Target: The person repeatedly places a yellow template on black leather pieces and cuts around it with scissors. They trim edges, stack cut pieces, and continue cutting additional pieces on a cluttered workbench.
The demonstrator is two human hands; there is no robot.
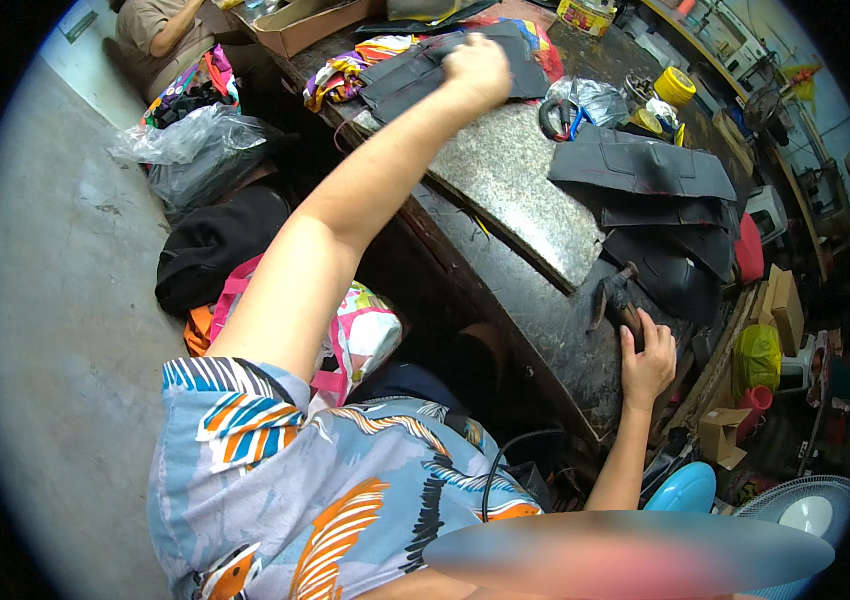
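Note:
My left hand (pixel 477 68) reaches far across the workbench with its fingers curled on a stack of dark grey stitched pieces (pixel 415 75) that lies over colourful cloth (pixel 340 72). At the bench's near edge, my right hand (pixel 647 362) grips the handle of a hammer (pixel 617 298), whose head rests on the dark bench top (pixel 545 330). A speckled grey stone slab (pixel 510 185) lies between the two hands. More dark stitched pieces (pixel 645 168) are piled to the right of the slab.
Scissors (pixel 560 115), a crumpled plastic bag (pixel 600 98) and a yellow roll (pixel 676 86) sit behind the slab. Plastic bags (pixel 190 150) and a black bundle (pixel 210 250) lie on the floor at the left. Another person (pixel 160 30) sits at the top left. A fan (pixel 795 510) stands at the bottom right.

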